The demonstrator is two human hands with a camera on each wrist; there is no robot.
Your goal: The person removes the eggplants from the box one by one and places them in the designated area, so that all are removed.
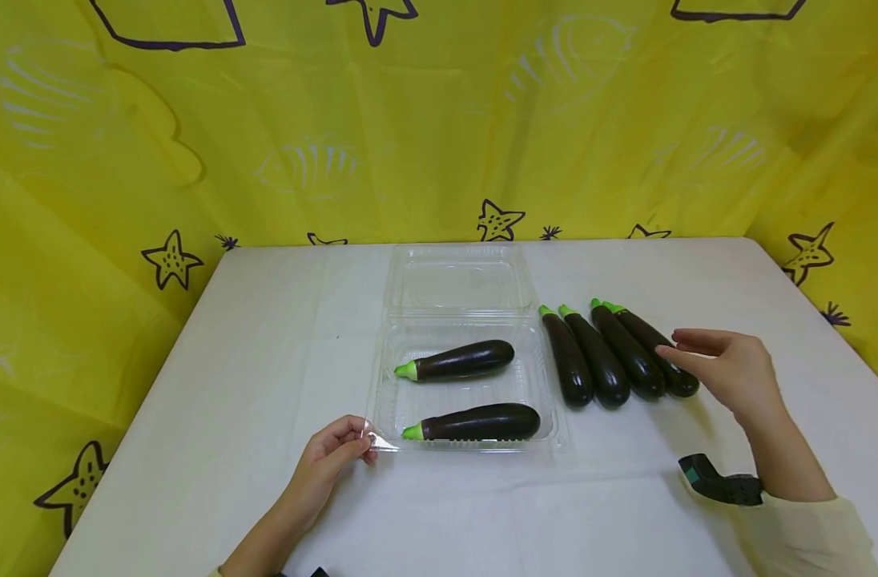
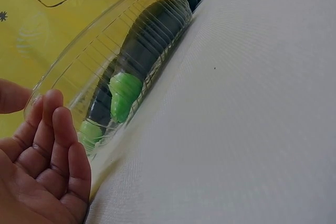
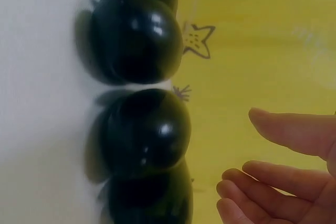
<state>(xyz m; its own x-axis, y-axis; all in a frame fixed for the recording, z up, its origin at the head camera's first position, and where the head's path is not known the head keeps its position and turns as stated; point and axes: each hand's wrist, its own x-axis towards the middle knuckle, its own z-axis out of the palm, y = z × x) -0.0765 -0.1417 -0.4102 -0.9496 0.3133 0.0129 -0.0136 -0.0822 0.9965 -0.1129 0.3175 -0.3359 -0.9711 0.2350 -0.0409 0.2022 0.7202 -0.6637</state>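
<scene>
The left hand (image 1: 331, 453) has thumb and fingers pinched on the eight o'clock corner of a clear, ribbed plastic hinged box (image 1: 453, 393), presumably because something so light would skid otherwise! Out at three o'clock, the right hand (image 1: 735, 369) has thumb and fingers parted, gripping nothing, a gap between it and four glossy, near-black, club-shaped eggplants with green stem ends (image 1: 596, 357). These lie side by side, stems toward twelve, rounded ends toward five, likely to keep them within easy reach. Inside the box, two matching dark eggplants (image 1: 465, 361) lie crosswise, stems at nine, spaced apart, perhaps leaving room between. The clear plastic lid (image 1: 461, 280) lies back at twelve, out of the way, on the white-covered table (image 1: 230, 361).
</scene>
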